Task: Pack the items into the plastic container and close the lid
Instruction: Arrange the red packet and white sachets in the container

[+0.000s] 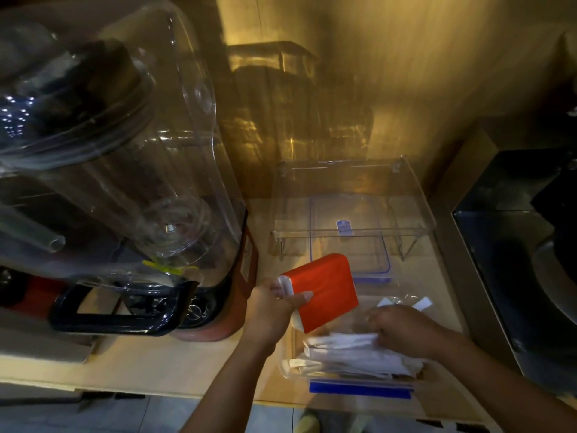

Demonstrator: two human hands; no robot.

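A clear plastic container (288, 368) with a blue latch stands at the counter's front edge, filled with white paper packets (343, 354). My left hand (274, 310) grips a red and white packet (324, 292) just above the container's left rim. My right hand (402, 329) lies palm down on the white packets inside, fingers pressing them. The clear lid (352, 245) with blue trim lies flat behind the container, partly under a clear acrylic stand.
A large blender with a clear sound cover (131, 170) and red base fills the left side. The clear acrylic stand (352, 195) sits at the back. A dark metal appliance (515, 245) borders the right. The wooden counter edge (187, 385) runs along the front.
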